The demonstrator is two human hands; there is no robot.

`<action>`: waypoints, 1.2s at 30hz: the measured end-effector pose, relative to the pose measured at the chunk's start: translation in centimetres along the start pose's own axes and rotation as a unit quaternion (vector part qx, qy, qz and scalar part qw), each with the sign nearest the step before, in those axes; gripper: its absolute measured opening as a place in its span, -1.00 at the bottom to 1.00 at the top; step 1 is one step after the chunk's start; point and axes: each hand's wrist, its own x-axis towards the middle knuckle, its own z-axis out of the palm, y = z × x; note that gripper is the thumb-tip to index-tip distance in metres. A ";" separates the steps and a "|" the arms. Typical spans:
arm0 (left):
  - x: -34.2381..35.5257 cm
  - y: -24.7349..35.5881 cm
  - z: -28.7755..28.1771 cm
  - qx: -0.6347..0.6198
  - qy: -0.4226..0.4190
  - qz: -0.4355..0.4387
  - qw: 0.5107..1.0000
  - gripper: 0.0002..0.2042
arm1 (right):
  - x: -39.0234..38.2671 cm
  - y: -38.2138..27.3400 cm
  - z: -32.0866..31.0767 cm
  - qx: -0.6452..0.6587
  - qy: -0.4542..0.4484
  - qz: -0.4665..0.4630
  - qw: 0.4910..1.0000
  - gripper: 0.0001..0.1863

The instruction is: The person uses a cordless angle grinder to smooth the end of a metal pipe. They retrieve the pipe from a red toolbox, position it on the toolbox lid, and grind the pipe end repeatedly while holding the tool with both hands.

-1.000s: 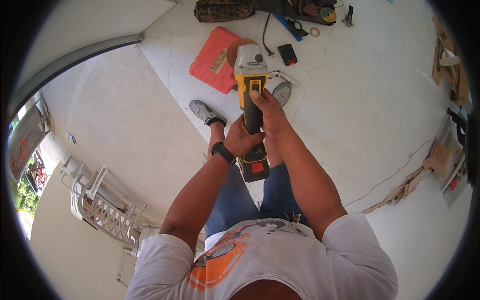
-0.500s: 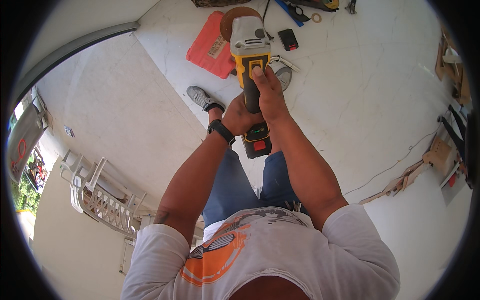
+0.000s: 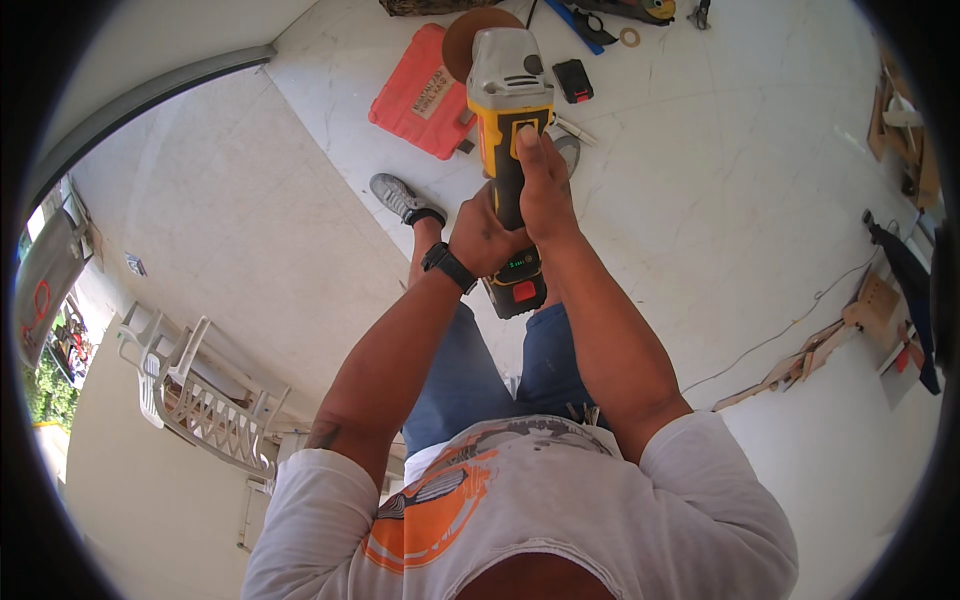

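Head view: left hand (image 3: 487, 240) and right hand (image 3: 545, 190) both clamp fingers around the yellow angle grinder (image 3: 508, 120).

**One head camera, looking straight down**

The single view sat on the person's head and faced steeply down the body toward the tiled floor (image 3: 700, 200). The shirt and both forearms rose from the lower edge, close to the lens; the floor lay well below. The fisheye bent straight lines toward its rim, where a dark ring closed the picture. No second view was present.
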 end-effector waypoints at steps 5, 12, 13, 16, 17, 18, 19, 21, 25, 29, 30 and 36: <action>0.1 0.2 -0.3 0.024 0.006 -0.002 1.000 -0.37 | 0.1 -0.1 0.2 0.018 -0.008 -0.006 1.000 -0.29; 0.1 1.3 -0.9 0.072 0.011 -0.038 0.997 -0.39 | 0.4 0.5 -0.1 0.055 -0.041 0.019 0.997 -0.30; 0.1 1.4 -1.0 0.076 0.007 -0.047 0.996 -0.39 | 0.5 0.5 -0.2 0.061 -0.044 0.023 0.997 -0.30; 0.4 1.2 -0.9 0.077 -0.001 -0.063 0.995 -0.39 | 0.9 0.8 -0.5 0.056 -0.046 0.036 0.997 -0.29; 0.6 1.0 -0.9 0.069 -0.001 -0.060 0.996 -0.39 | 1.0 0.8 -0.7 0.051 -0.045 0.041 0.997 -0.29; 0.7 0.9 -0.8 0.061 -0.001 -0.063 0.996 -0.39 | 1.0 0.9 -0.8 0.048 -0.042 0.044 0.997 -0.29; 0.9 0.8 -0.7 0.056 -0.002 -0.075 0.996 -0.39 | 1.1 1.0 -1.0 0.044 -0.039 0.047 0.997 -0.28; 1.2 0.6 -0.5 0.048 -0.004 -0.063 0.997 -0.39 | 1.4 1.2 -1.2 0.040 -0.035 0.048 0.997 -0.28; 1.5 0.6 0.0 0.033 -0.011 -0.067 0.997 -0.41 | 1.6 1.4 -1.7 0.040 -0.033 0.047 0.998 -0.26; 1.8 1.0 0.4 0.042 -0.019 -0.068 0.997 -0.42 | 1.6 1.2 -2.3 0.050 -0.033 0.047 0.997 -0.26; 1.8 1.0 0.5 0.043 -0.020 -0.067 0.997 -0.42 | 1.6 1.1 -2.4 0.052 -0.031 0.049 0.997 -0.27; 2.5 1.5 0.9 0.041 -0.032 -0.064 0.997 -0.42 | 1.9 0.5 -3.0 0.077 -0.029 0.050 0.995 -0.25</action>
